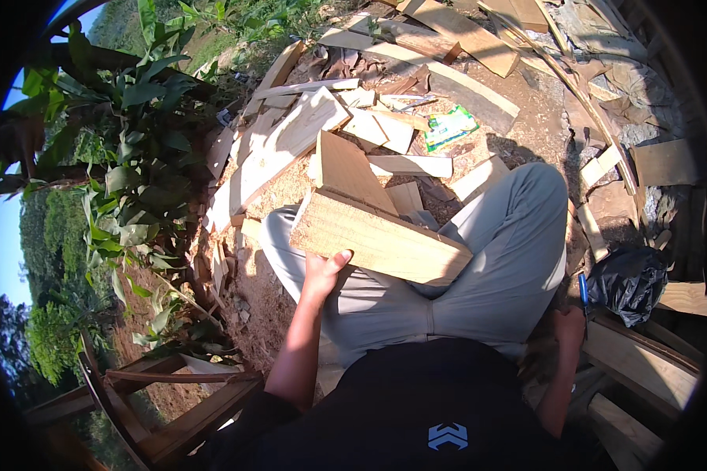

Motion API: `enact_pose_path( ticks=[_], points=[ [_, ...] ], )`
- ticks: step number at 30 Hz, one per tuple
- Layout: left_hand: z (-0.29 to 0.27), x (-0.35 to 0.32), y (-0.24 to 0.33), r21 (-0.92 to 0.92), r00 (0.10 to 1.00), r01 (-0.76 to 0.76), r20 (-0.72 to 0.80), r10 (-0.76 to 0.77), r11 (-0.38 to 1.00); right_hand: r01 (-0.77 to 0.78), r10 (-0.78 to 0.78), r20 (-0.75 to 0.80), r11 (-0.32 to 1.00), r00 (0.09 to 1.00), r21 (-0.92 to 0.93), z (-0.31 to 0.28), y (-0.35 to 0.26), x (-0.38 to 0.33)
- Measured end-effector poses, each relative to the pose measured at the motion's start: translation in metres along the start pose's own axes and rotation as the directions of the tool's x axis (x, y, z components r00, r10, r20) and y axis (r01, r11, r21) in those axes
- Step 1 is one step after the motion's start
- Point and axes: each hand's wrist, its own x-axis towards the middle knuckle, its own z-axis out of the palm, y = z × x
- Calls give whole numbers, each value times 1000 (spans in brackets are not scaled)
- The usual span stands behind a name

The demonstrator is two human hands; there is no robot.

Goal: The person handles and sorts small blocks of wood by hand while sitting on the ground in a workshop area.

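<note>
- The left hand (pixel 322 271) presses against the near left edge of a thick wooden block (pixel 379 238) that lies across the person's lap; the thumb shows up over the edge, the fingers are hidden beneath, so it seems to cup the block rather than clamp it.
- The right hand (pixel 569 323) is down at the person's right side, closed around the handle of a blue tool (pixel 583 289); what kind of tool it is I cannot tell.
- The block rests on the grey trousers (pixel 518 235), its long side running from near left to far right, and a thinner board (pixel 346 171) leans up just behind it.
- It looks like solid sawn timber: stiff, fairly heavy for its bulk, not fragile, with a rough dry face that should not slip.
- Corners and sawn edges may be splintery, so the flat faces are kinder to bare skin.
- The best hold would likely be across the short width, thumb on top and fingers under, near the middle so it does not tip off the knee.
- Offcuts (pixel 385 129) and a green wrapper (pixel 450 125) litter the ground beyond; a black bag (pixel 628 282) lies to the right.
</note>
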Motion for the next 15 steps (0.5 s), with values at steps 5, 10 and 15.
enact_pose_path(
  ticks=[5,10,15],
  points=[
    [6,4,7,-65,997,-31,67,36,997,411,-244,-359,744,901,527,-134,-149,-4],
    [-2,7,-3,-54,995,-4,98,10,999,358,-746,77,404,662,842,-130,-339,-49],
    [-12,14,-4,-73,991,44,128,-34,996,-2,-800,502,530,328,848,-78,-436,-70]
  ],
)
